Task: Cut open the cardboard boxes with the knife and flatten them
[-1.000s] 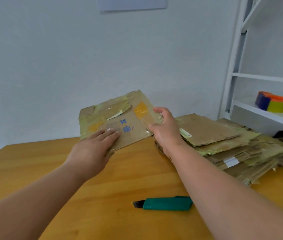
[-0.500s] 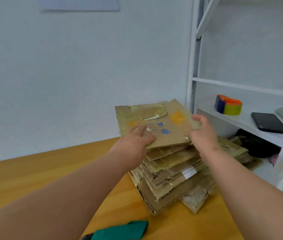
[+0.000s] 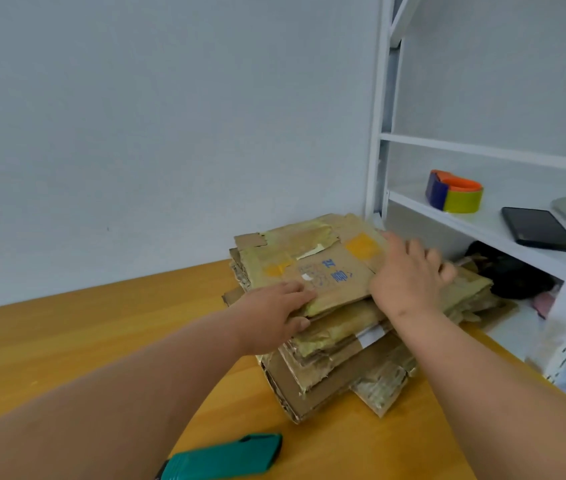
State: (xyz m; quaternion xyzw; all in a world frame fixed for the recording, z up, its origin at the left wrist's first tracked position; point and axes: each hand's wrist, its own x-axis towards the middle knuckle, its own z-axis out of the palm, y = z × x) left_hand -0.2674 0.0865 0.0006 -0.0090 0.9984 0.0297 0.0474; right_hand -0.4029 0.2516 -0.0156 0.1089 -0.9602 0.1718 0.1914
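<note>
A flattened cardboard box (image 3: 312,268) with yellowed tape and blue print lies on top of a stack of flattened boxes (image 3: 337,362) at the right end of the wooden table (image 3: 66,341). My left hand (image 3: 271,315) holds its near left corner, fingers on top and thumb at the edge. My right hand (image 3: 409,275) rests flat on its right side with fingers spread. The green utility knife (image 3: 226,457) lies on the table near me, partly behind my left forearm.
A white shelf unit (image 3: 482,220) stands right of the table. It holds a colourful tape roll (image 3: 454,195) and a black flat device (image 3: 539,228). A dark bag (image 3: 513,275) sits under the shelf behind the stack. A plain wall runs behind the table.
Both hands carried the flattened box rightward and lowered it onto the stack. My right hand went from gripping its edge to lying flat on it. The view turned right.
</note>
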